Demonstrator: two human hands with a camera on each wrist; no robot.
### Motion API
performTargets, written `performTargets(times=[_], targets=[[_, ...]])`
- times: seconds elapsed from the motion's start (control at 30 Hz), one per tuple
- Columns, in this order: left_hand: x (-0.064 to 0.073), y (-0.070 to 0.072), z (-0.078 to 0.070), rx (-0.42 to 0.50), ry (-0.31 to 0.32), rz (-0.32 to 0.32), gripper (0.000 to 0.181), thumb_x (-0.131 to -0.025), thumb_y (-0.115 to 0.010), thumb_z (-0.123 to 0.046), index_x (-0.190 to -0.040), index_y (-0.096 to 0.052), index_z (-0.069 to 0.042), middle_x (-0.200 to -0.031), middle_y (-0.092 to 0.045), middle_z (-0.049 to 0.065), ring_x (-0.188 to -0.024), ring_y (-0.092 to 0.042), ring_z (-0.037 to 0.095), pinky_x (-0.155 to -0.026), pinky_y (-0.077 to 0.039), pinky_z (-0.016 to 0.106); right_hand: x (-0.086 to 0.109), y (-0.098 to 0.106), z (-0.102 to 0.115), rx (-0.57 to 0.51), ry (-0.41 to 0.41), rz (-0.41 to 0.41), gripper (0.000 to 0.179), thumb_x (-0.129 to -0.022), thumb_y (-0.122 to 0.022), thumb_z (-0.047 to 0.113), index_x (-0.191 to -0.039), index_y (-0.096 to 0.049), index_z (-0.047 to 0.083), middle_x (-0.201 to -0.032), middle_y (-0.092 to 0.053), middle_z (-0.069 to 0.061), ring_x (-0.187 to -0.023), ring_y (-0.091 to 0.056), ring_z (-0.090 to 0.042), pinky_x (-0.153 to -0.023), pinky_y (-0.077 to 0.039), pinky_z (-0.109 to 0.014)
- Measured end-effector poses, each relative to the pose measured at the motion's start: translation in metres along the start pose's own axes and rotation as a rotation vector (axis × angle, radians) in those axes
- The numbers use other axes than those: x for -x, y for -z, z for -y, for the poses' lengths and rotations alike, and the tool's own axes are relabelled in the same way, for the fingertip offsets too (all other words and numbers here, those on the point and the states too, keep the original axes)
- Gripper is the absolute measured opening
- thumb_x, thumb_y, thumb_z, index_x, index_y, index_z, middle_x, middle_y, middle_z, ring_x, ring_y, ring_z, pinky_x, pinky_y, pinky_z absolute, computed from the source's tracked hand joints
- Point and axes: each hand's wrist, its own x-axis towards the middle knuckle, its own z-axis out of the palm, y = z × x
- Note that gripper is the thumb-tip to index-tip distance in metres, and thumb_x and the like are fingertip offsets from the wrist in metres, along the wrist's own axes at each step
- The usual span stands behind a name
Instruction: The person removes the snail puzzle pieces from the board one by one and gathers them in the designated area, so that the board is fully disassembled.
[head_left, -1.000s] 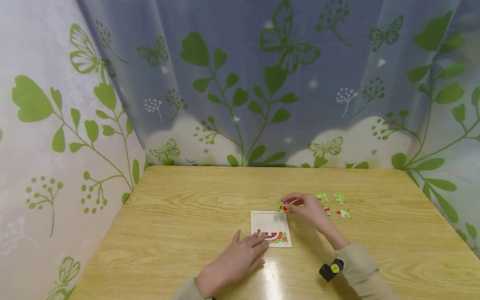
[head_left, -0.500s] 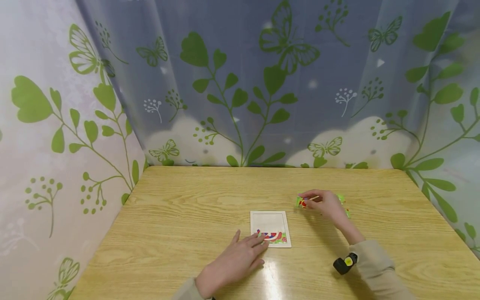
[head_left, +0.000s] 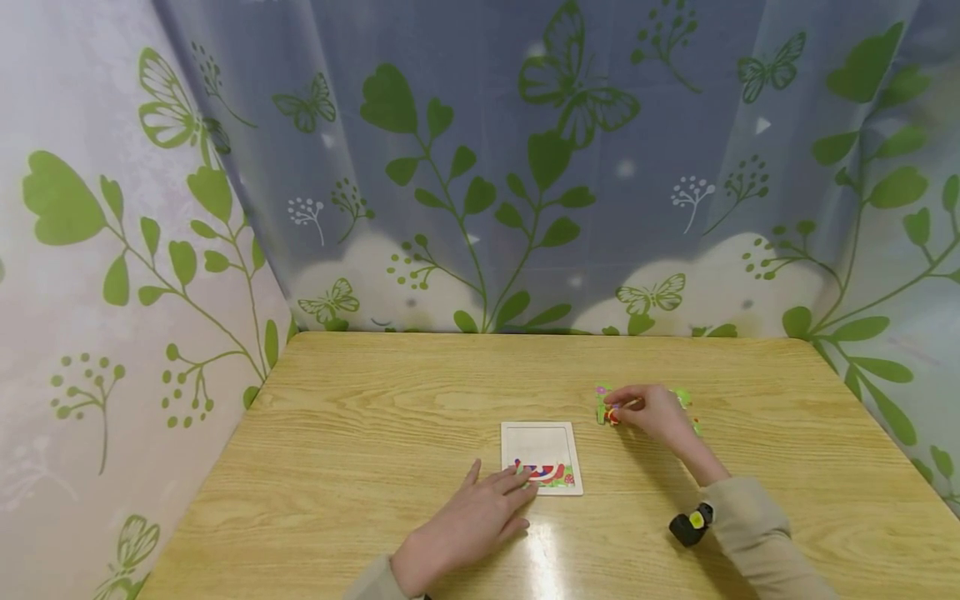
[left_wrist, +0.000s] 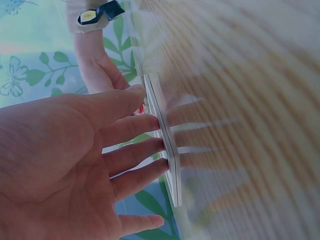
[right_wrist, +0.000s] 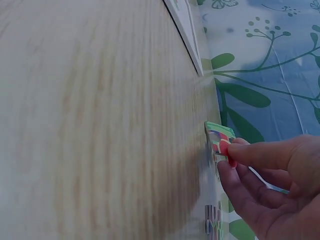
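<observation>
A square white puzzle tray [head_left: 538, 440] lies on the table, with red, blue and green puzzle pieces [head_left: 555, 475] along its near side. My left hand [head_left: 476, 510] rests its extended, spread fingertips on the tray's near left corner; in the left wrist view the fingertips [left_wrist: 159, 145] meet the tray's edge. To the right of the tray, my right hand [head_left: 654, 412] pinches a green and red puzzle piece [right_wrist: 220, 142] between thumb and fingers, low over the tabletop. Another piece with a pink spot [head_left: 602, 390] shows just behind the held one.
More loose puzzle pieces [head_left: 682, 397] lie on the wooden table [head_left: 375, 417], partly hidden by my right hand. A patterned curtain [head_left: 465, 275] hangs along the table's far edge. A black device [head_left: 690, 525] is strapped at my right wrist.
My right hand has carried the puzzle piece from the tray's far right corner rightward to the loose pieces, then slightly lower. The left hand and the tray have stayed in place.
</observation>
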Motion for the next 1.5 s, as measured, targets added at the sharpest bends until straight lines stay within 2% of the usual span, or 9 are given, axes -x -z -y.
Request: performTargets(times=[0.27, 0.5, 0.73, 0.83, 0.97, 1.27, 1.5], targets=[[0.0, 0.0, 0.0, -0.001, 0.005, 0.009, 0.046, -0.102, -0.06, -0.033, -0.145, -0.058, -0.016, -0.154, -0.049, 0.003, -0.143, -0.045, 0.02, -0.114, -0.035, 0.062, 0.001, -0.004, 0.003, 0.048, 0.003, 0.014, 0.017, -0.089, -0.076, 0.007, -0.105, -0.076, 0.001, -0.091, -0.076, -0.013, -0.082, -0.073, -0.027, -0.06, -0.054, -0.03], [0.0, 0.001, 0.0, -0.003, 0.005, 0.013, 0.045, -0.102, -0.059, -0.033, -0.144, -0.058, -0.016, -0.155, -0.048, 0.003, -0.143, -0.045, 0.02, -0.114, -0.035, 0.062, 0.002, -0.005, 0.005, 0.093, 0.011, -0.011, 0.017, -0.09, -0.075, 0.009, -0.106, -0.077, 0.003, -0.096, -0.077, -0.015, -0.087, -0.074, -0.031, -0.063, -0.057, -0.034], [0.0, 0.001, 0.0, 0.003, 0.005, 0.015, 0.046, -0.102, -0.059, -0.033, -0.145, -0.057, -0.016, -0.155, -0.048, 0.003, -0.144, -0.044, 0.02, -0.114, -0.034, 0.062, 0.003, -0.004, 0.01, 0.039, -0.007, -0.052, 0.021, -0.096, -0.071, 0.017, -0.112, -0.075, 0.003, -0.104, -0.075, -0.017, -0.093, -0.073, -0.034, -0.062, -0.056, -0.03], [0.0, 0.0, 0.0, 0.006, 0.004, 0.014, 0.047, -0.102, -0.059, -0.033, -0.145, -0.057, -0.015, -0.155, -0.047, 0.004, -0.144, -0.044, 0.021, -0.114, -0.034, 0.063, 0.005, -0.006, 0.013, 0.019, 0.0, -0.056, 0.024, -0.096, -0.07, 0.017, -0.115, -0.073, 0.003, -0.107, -0.075, -0.018, -0.096, -0.073, -0.035, -0.066, -0.059, -0.034], [-0.001, -0.001, 0.0, 0.01, 0.004, 0.01, 0.047, -0.102, -0.059, -0.033, -0.145, -0.057, -0.015, -0.156, -0.047, 0.003, -0.144, -0.044, 0.021, -0.114, -0.034, 0.064, 0.007, -0.009, 0.016, -0.006, 0.037, -0.057, 0.021, -0.097, -0.068, 0.015, -0.114, -0.074, 0.003, -0.109, -0.075, -0.017, -0.095, -0.073, -0.035, -0.071, -0.06, -0.038], [-0.001, -0.002, 0.0, 0.008, 0.01, 0.015, 0.048, -0.102, -0.059, -0.035, -0.146, -0.056, -0.016, -0.156, -0.046, 0.003, -0.144, -0.044, 0.022, -0.114, -0.034, 0.063, 0.014, -0.02, 0.027, -0.052, 0.154, -0.045, 0.016, -0.096, -0.069, 0.011, -0.109, -0.076, 0.005, -0.104, -0.076, -0.013, -0.09, -0.073, -0.029, -0.074, -0.06, -0.037], [-0.001, -0.001, -0.001, -0.001, 0.01, 0.016, 0.048, -0.102, -0.059, -0.035, -0.146, -0.056, -0.016, -0.156, -0.047, 0.003, -0.144, -0.044, 0.021, -0.114, -0.034, 0.063, 0.02, -0.03, 0.035, -0.067, 0.204, -0.003, 0.015, -0.097, -0.068, 0.008, -0.107, -0.076, 0.003, -0.101, -0.077, -0.01, -0.086, -0.072, -0.024, -0.071, -0.056, -0.025]])
